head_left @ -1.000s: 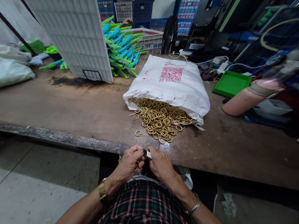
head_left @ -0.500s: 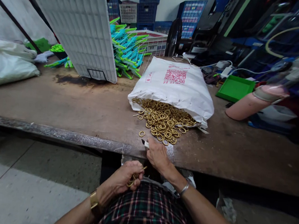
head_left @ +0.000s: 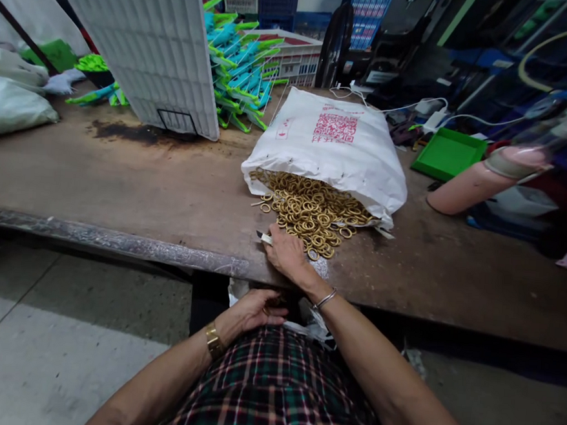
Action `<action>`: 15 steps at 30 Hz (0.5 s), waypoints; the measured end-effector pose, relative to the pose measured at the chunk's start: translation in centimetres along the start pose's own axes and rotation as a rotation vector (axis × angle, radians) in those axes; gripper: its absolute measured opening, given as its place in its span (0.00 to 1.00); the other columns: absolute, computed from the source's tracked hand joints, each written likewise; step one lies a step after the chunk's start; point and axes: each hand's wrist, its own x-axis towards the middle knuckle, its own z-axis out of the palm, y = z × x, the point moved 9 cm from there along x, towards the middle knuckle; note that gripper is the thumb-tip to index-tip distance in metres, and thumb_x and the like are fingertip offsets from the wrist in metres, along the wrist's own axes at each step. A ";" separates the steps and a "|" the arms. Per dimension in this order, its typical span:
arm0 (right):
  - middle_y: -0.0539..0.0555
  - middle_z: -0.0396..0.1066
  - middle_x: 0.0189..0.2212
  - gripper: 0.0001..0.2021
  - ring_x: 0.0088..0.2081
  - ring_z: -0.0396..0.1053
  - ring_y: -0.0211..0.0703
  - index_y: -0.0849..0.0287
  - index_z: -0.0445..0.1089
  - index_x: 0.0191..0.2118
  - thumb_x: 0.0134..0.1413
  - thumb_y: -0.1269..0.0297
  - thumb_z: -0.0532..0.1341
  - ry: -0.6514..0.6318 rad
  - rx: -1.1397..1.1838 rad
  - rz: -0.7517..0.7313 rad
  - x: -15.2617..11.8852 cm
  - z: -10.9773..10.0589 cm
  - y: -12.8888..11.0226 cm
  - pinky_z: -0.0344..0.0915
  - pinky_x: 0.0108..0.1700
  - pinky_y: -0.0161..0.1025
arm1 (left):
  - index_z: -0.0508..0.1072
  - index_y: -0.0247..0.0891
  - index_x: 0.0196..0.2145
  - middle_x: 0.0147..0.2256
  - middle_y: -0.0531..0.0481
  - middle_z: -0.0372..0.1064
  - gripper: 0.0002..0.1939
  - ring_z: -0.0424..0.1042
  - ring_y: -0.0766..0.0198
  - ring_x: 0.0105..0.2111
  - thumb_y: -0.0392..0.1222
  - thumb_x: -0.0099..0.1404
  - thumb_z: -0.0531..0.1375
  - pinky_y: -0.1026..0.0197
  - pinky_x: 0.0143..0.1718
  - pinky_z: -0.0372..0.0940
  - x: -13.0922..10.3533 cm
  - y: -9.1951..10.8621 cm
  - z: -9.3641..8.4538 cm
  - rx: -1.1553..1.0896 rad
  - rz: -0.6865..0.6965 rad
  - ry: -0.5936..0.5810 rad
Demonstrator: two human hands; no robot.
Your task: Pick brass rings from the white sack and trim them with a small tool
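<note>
My right hand (head_left: 287, 255) is closed around a small knife (head_left: 265, 238) with a white handle and a dark tip pointing left. It rests on the table at the near left edge of a pile of brass-coloured rings (head_left: 307, 214), and its fingertips are partly hidden. The rings spill from the mouth of a white sack (head_left: 371, 141) with red print. Below the table edge, close to the plaid cloth over my lap, my left hand (head_left: 250, 310) has its fingers stretched to the right and apart. A small gold glint shows at its fingers; I cannot make out whether it is a ring.
A white ribbed panel (head_left: 144, 47) stands on the wooden table (head_left: 96, 180), beside a heap of green and blue plastic parts (head_left: 239, 73). To the right are a green tray (head_left: 447, 153) and a pink bottle (head_left: 480, 181). White sacks (head_left: 12, 106) lie far left.
My left hand has moved right and opened; the bunch of rings it held no longer shows. With the knife, my right hand has shifted left along the pile's edge. The view has tilted down slightly.
</note>
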 end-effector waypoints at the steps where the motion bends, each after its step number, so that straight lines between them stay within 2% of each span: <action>1: 0.58 0.70 0.36 0.12 0.37 0.69 0.48 0.59 0.55 0.46 0.57 0.61 0.48 -0.007 -0.001 0.006 0.0 0.0 0.1 0.59 0.36 0.39 | 0.66 0.33 0.37 0.36 0.46 0.68 0.13 0.71 0.60 0.29 0.35 0.51 0.60 0.61 0.26 0.66 0.0 0.0 -0.1 0.001 0.003 0.003; 9: 0.61 0.71 0.36 0.17 0.38 0.69 0.50 0.62 0.54 0.48 0.57 0.57 0.48 -0.068 -0.012 0.045 -0.2 0.2 0.7 0.60 0.37 0.41 | 0.62 0.34 0.39 0.41 0.43 0.63 0.15 0.72 0.58 0.29 0.34 0.52 0.58 0.61 0.24 0.65 0.3 0.0 -0.8 0.031 0.029 0.055; 13: 0.61 0.71 0.35 0.17 0.37 0.70 0.50 0.62 0.57 0.46 0.56 0.55 0.49 -0.052 -0.007 0.050 -0.8 0.1 1.2 0.60 0.36 0.40 | 0.62 0.34 0.37 0.41 0.44 0.63 0.14 0.71 0.60 0.30 0.36 0.52 0.59 0.62 0.24 0.65 0.2 -0.1 -0.6 0.078 0.047 0.063; 15: 0.59 0.71 0.34 0.17 0.37 0.70 0.49 0.61 0.58 0.45 0.56 0.55 0.49 -0.029 0.014 0.051 -1.2 0.0 1.4 0.59 0.36 0.39 | 0.64 0.33 0.36 0.40 0.43 0.64 0.13 0.70 0.61 0.30 0.38 0.52 0.59 0.63 0.24 0.64 0.0 0.2 -0.1 0.175 0.080 0.044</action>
